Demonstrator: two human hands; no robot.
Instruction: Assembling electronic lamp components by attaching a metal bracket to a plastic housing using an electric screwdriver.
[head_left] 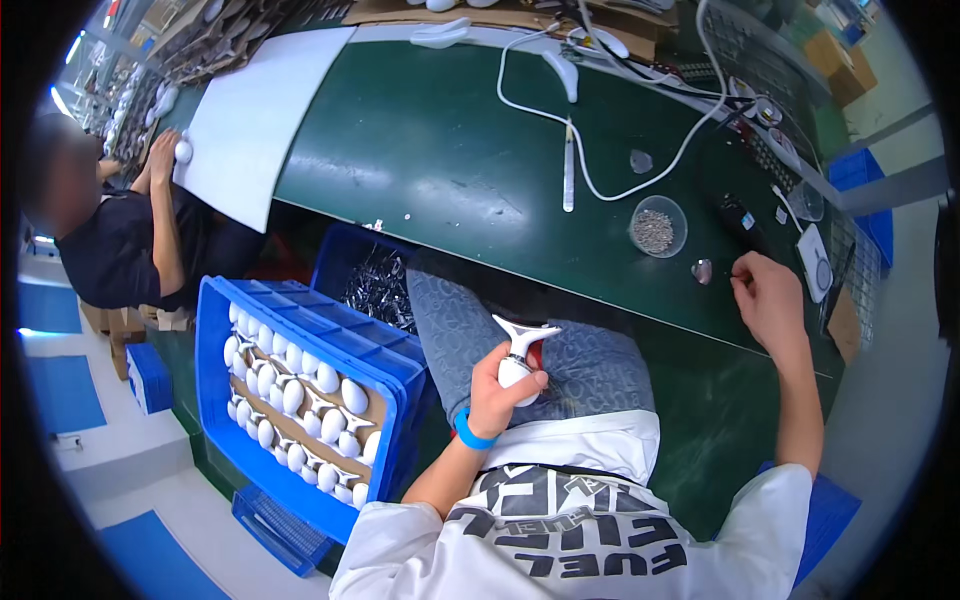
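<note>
My left hand [494,392] is closed round a white, egg-shaped handheld device [517,371] with a flared, Y-shaped silver-edged head, held above my lap. A blue band [472,430] is on that wrist. Over the right part of the green table, my right hand [770,300] has its fingers curled and pressed together. Whatever they pinch, if anything, is too small to make out. Just left of its fingertips lies a small shiny pinkish piece [702,271]. Beyond that stands a clear round cup [659,226] with many tiny metallic parts in it.
A blue crate [300,475] at my left holds rows of similar white devices on cardboard. Behind it, a blue bin [335,250] contains dark parts. A white cable [600,195] loops across the table [420,130] near a slim pen-like tool [569,170]. A co-worker [120,240] sits at the far left.
</note>
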